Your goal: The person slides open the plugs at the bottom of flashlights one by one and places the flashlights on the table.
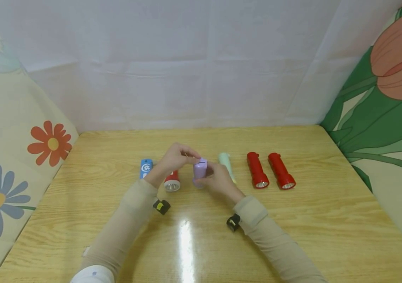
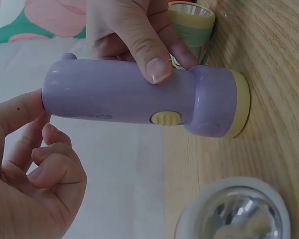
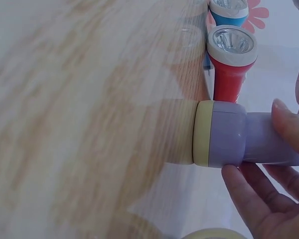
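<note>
A purple flashlight (image 2: pixel 124 92) with a cream rim and a cream slide switch stands lens end down on the wooden table. My right hand (image 1: pixel 219 181) holds its barrel, with the thumb on one side and fingers on the other in the right wrist view. At the flashlight's upper tail end is my left hand (image 1: pixel 177 160). Its straight index finger (image 2: pixel 15 112) touches that end in the left wrist view, while its other fingers are bent beside it. A red flashlight (image 1: pixel 172 181) with a white rim is next to the left hand, and a mint green flashlight (image 1: pixel 225 162) is partly behind the right hand.
Two all-red flashlights (image 1: pixel 256 169) lie side by side at the right. A blue flashlight (image 1: pixel 145 167) is at the left, partly covered by the left wrist. A white cloth (image 1: pixel 201 78) hangs behind the table (image 1: pixel 328 220), with flowered cloths at both sides.
</note>
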`<control>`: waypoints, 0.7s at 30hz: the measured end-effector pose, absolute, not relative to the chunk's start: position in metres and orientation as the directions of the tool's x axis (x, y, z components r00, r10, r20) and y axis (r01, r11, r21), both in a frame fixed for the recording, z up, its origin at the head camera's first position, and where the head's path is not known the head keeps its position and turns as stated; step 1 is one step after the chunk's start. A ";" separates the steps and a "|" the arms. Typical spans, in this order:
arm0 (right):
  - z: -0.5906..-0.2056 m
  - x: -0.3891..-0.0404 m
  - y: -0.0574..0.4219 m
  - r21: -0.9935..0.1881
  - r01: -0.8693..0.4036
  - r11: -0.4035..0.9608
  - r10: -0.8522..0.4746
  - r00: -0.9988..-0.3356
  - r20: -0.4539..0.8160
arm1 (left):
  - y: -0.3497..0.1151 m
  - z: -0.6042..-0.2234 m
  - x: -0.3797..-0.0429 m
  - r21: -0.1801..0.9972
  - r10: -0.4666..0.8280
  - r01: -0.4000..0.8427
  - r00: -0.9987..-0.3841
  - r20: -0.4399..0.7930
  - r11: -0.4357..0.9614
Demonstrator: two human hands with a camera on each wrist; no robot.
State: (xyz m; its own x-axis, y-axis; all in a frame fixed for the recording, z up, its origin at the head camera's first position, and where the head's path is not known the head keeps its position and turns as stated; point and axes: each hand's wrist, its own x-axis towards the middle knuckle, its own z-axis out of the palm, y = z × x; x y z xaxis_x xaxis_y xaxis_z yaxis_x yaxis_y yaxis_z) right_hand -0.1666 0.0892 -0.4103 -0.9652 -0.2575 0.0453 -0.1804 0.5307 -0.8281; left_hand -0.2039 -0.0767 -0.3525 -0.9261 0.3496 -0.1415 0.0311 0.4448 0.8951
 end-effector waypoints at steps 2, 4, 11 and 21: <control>-0.410 -0.166 0.089 -0.827 -0.171 0.536 -0.254 -0.967 0.036 | -0.076 -0.353 -0.204 0.893 0.350 0.029 -0.925 -0.146 0.449; -0.409 -0.166 0.089 -0.826 -0.168 0.537 -0.254 -0.967 0.031 | -0.076 -0.354 -0.205 0.889 0.350 0.030 -0.925 -0.149 0.457; -0.411 -0.167 0.088 -0.818 -0.192 0.542 -0.266 -0.963 0.050 | -0.076 -0.355 -0.206 0.889 0.356 0.041 -0.924 -0.140 0.456; -0.409 -0.166 0.088 -0.824 -0.163 0.543 -0.254 -0.967 0.024 | -0.073 -0.356 -0.205 0.888 0.347 0.045 -0.928 -0.132 0.458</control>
